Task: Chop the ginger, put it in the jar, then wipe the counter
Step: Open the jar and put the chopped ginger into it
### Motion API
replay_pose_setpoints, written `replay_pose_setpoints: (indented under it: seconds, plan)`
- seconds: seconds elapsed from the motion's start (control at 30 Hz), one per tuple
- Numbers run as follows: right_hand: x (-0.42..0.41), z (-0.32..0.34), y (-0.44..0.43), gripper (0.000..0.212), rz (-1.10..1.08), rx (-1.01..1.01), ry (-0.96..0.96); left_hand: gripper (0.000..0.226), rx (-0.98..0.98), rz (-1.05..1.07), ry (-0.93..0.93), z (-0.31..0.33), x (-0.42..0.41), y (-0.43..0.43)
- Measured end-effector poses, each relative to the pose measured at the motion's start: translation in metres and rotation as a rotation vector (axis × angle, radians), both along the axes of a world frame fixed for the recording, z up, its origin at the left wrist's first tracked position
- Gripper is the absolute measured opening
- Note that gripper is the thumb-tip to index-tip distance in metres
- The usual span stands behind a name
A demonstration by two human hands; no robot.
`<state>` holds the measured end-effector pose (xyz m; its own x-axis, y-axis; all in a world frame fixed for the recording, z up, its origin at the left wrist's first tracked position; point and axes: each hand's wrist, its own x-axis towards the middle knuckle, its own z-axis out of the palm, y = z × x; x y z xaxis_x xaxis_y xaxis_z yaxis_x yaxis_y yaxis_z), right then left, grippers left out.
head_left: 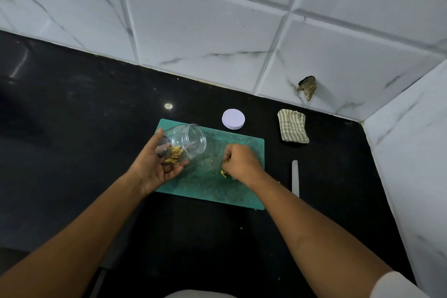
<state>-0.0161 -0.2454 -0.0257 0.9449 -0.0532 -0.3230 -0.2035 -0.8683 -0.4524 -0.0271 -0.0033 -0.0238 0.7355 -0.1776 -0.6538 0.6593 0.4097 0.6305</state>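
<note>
A green cutting board point(237, 191) lies on the black counter point(72, 128). My left hand point(157, 164) grips a clear plastic jar point(191, 140), tilted with its mouth toward the upper right, over the board's left side. Chopped ginger pieces point(174, 152) lie inside the jar. My right hand point(242, 162) rests on the board with curled fingers gathered around a few ginger bits point(223, 173). The jar's white lid point(233, 119) sits on the counter just beyond the board.
A folded striped cloth point(292, 126) lies right of the lid, near the wall. A knife point(295, 178) lies on the counter right of the board. White tiled walls close off the back and right. A hole point(307, 86) marks the back wall.
</note>
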Motion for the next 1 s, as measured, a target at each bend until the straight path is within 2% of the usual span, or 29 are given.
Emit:
replay_pose_setpoints:
  seconds: [0.13,0.23,0.37,0.47,0.57,0.63,0.73,0.83,0.93,1.0]
  plan:
    - [-0.003,0.012,-0.012,0.006,-0.259,0.447,0.138,0.091,0.0,-0.001,-0.002,0.001,-0.001,0.001]
    - [-0.005,0.028,-0.025,0.007,-0.395,0.714,0.189,0.089,0.0,-0.005,-0.002,0.003,-0.002,0.001]
    - [-0.004,0.052,-0.032,0.008,-0.497,0.861,0.149,0.085,0.014,-0.012,-0.014,0.006,-0.002,-0.002]
    - [0.001,0.07,-0.019,0.007,-0.461,0.942,0.096,0.076,0.02,-0.023,-0.021,0.008,-0.002,-0.008]
    - [0.004,0.084,0.008,0.007,-0.301,0.923,0.124,0.074,0.029,-0.049,-0.021,0.009,-0.001,-0.017]
    - [0.007,0.089,0.025,0.009,-0.151,0.792,0.158,0.075,0.021,-0.068,-0.023,0.012,-0.001,-0.022]
    - [0.013,0.094,0.036,0.022,-0.004,0.553,0.042,0.071,-0.003,-0.061,-0.017,0.015,0.001,-0.025]
    - [0.017,0.104,0.028,0.019,-0.004,0.545,-0.061,0.073,-0.007,-0.055,-0.02,0.015,0.002,-0.021]
    - [0.019,0.105,0.008,0.017,-0.108,0.637,-0.103,0.077,-0.006,-0.035,-0.024,0.014,0.002,-0.014]
    - [0.018,0.094,-0.009,0.017,-0.184,0.614,-0.097,0.078,-0.007,-0.02,-0.023,0.012,0.002,-0.007]
